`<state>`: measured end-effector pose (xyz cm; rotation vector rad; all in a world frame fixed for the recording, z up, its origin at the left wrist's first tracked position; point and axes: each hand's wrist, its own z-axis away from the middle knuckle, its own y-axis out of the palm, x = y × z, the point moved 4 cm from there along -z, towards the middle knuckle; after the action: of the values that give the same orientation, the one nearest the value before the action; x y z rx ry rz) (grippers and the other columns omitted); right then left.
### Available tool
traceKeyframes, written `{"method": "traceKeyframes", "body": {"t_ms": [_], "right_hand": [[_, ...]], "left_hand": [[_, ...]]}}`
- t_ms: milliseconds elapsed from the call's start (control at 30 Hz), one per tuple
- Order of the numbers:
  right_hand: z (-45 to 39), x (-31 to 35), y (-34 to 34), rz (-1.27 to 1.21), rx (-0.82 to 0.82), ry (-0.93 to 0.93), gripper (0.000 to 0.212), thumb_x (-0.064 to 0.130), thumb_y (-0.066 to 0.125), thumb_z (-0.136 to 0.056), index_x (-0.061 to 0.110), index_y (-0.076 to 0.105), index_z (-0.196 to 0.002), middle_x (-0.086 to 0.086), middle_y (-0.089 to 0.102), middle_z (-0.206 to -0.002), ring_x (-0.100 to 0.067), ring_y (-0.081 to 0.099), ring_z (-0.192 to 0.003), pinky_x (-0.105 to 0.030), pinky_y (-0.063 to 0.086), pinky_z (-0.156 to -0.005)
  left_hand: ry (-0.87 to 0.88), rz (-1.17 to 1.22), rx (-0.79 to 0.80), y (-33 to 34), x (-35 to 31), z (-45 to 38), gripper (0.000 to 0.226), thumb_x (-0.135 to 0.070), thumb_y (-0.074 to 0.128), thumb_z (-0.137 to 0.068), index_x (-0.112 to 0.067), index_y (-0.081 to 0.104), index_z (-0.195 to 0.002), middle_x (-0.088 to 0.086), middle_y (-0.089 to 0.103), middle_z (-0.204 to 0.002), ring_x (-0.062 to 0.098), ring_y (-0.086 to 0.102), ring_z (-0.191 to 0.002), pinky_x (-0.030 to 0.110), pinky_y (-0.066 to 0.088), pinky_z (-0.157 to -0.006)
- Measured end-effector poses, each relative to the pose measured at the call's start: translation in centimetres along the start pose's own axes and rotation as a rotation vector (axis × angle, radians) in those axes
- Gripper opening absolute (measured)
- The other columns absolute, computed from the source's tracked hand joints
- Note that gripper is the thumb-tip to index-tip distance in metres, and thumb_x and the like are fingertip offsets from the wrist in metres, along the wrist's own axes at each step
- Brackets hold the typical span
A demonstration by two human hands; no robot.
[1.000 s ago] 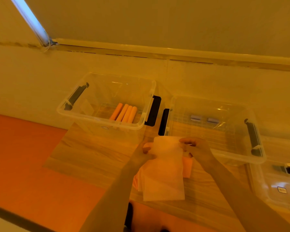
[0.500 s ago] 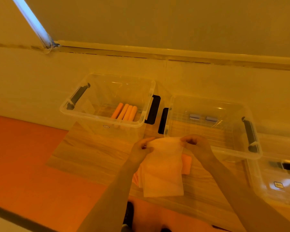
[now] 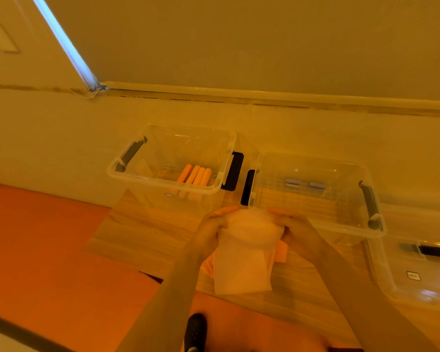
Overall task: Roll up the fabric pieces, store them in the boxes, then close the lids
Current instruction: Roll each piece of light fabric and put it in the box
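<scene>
My left hand [image 3: 210, 231] and my right hand [image 3: 294, 231] grip the top edge of a white fabric piece [image 3: 241, 265], its upper part curled over between them and the rest hanging down. Orange fabric pieces [image 3: 282, 252] lie on the wooden board beneath it, mostly hidden. Behind stand two open clear boxes: the left box [image 3: 163, 177] holds several orange fabric rolls [image 3: 194, 176], the right box [image 3: 315, 226] holds two grey rolls [image 3: 304, 184].
A wooden board [image 3: 142, 224] carries the boxes, with an orange floor mat [image 3: 43, 250] to the left. A third clear container [image 3: 417, 278] with a black handle sits at the far right. A wall runs close behind the boxes. A dark shoe [image 3: 194, 331] shows below.
Both hands have come closer together at the fabric's top edge, which now curls over into the start of a roll. The camera has shifted slightly.
</scene>
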<state>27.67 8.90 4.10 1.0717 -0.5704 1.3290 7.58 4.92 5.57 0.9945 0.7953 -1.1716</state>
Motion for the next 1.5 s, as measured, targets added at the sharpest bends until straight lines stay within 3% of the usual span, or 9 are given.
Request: {"method": "traceKeyframes", "body": {"t_ms": [133, 367, 533, 633, 800, 967, 1167, 1333, 1500], "right_hand": [[1.3, 0.6, 0.4, 0.142, -0.039, -0.104, 0.023, 0.006, 0.053, -0.094, 0.019, 0.069, -0.104, -0.005, 0.064, -0.116, -0.023, 0.057, -0.106, -0.044, 0.051, -0.093], [2.6, 2.7, 1.2, 0.386, -0.020, -0.246, 0.038, 0.003, 0.059, -0.089, 0.027, 0.063, -0.118, -0.001, 0.053, -0.130, -0.023, 0.053, -0.114, -0.047, 0.051, -0.094], [4.3, 3.0, 2.2, 0.367, 0.046, -0.338, 0.044, -0.001, 0.056, -0.090, 0.027, 0.060, -0.123, 0.000, 0.053, -0.132, -0.021, 0.052, -0.119, -0.048, 0.048, -0.099], [4.8, 3.2, 2.7, 0.413, 0.011, -0.405, 0.029, 0.014, 0.063, -0.090, 0.022, 0.066, -0.118, 0.002, 0.062, -0.122, -0.017, 0.058, -0.112, -0.042, 0.052, -0.095], [5.2, 4.6, 2.5, 0.509, -0.087, -0.483, 0.016, 0.014, 0.063, -0.091, 0.022, 0.070, -0.103, 0.005, 0.066, -0.110, -0.007, 0.058, -0.102, -0.018, 0.046, -0.084], [5.7, 6.0, 2.8, 0.459, -0.128, -0.473, 0.016, 0.016, 0.060, -0.093, 0.025, 0.067, -0.104, 0.014, 0.061, -0.099, 0.001, 0.055, -0.091, -0.012, 0.043, -0.072], [5.7, 7.7, 3.8, 0.330, -0.154, -0.504, 0.017, 0.018, 0.061, -0.093, 0.029, 0.065, -0.104, 0.008, 0.065, -0.103, -0.010, 0.062, -0.094, -0.023, 0.052, -0.072], [6.6, 8.6, 4.8, 0.273, -0.140, -0.489, 0.021, 0.017, 0.061, -0.092, 0.026, 0.066, -0.110, 0.007, 0.066, -0.108, -0.010, 0.063, -0.096, -0.024, 0.056, -0.070], [7.6, 8.3, 5.5, 0.311, -0.153, -0.490, 0.019, 0.019, 0.060, -0.092, 0.030, 0.067, -0.106, 0.008, 0.067, -0.106, -0.011, 0.064, -0.094, -0.024, 0.053, -0.073]], "left_hand": [[0.013, -0.123, -0.131, -0.1, -0.5, 1.4, 0.018, -0.019, 0.056, -0.094, -0.017, 0.068, -0.107, 0.006, 0.067, -0.110, 0.023, 0.062, -0.103, 0.043, 0.052, -0.089], [0.028, -0.027, -0.071, 0.7, -2.0, 3.1, 0.046, 0.005, 0.045, -0.089, -0.027, 0.065, -0.115, 0.000, 0.052, -0.128, 0.026, 0.051, -0.114, 0.041, 0.051, -0.087], [0.011, -0.028, -0.078, 2.1, -2.5, 4.5, 0.035, 0.003, 0.047, -0.091, -0.014, 0.066, -0.115, 0.005, 0.058, -0.125, 0.021, 0.055, -0.109, 0.038, 0.051, -0.089], [0.068, -0.154, -0.156, 2.8, -3.1, 5.1, 0.023, -0.010, 0.058, -0.091, -0.013, 0.069, -0.111, -0.001, 0.065, -0.110, 0.011, 0.059, -0.099, 0.021, 0.048, -0.071], [0.201, -0.256, -0.215, 2.6, -4.4, 5.5, 0.019, -0.014, 0.057, -0.093, -0.020, 0.068, -0.106, -0.005, 0.065, -0.105, 0.002, 0.058, -0.092, 0.015, 0.045, -0.069], [0.246, -0.258, -0.181, 2.3, -6.3, 5.7, 0.019, -0.013, 0.057, -0.093, -0.027, 0.066, -0.102, -0.012, 0.064, -0.102, 0.005, 0.060, -0.096, 0.018, 0.050, -0.075], [0.307, -0.253, -0.202, 2.2, -9.2, 5.8, 0.027, -0.011, 0.058, -0.092, -0.034, 0.063, -0.105, -0.014, 0.066, -0.104, -0.001, 0.062, -0.088, 0.017, 0.050, -0.070], [0.440, -0.237, -0.238, 2.9, -11.8, 7.3, 0.020, -0.010, 0.061, -0.091, -0.018, 0.065, -0.108, -0.044, 0.046, -0.081, -0.032, 0.048, -0.073, 0.017, 0.047, -0.073], [0.437, -0.257, -0.236, 1.5, -11.9, 7.1, 0.026, -0.008, 0.060, -0.090, -0.031, 0.063, -0.103, -0.043, 0.061, -0.086, -0.023, 0.055, -0.085, 0.019, 0.048, -0.076]]}}
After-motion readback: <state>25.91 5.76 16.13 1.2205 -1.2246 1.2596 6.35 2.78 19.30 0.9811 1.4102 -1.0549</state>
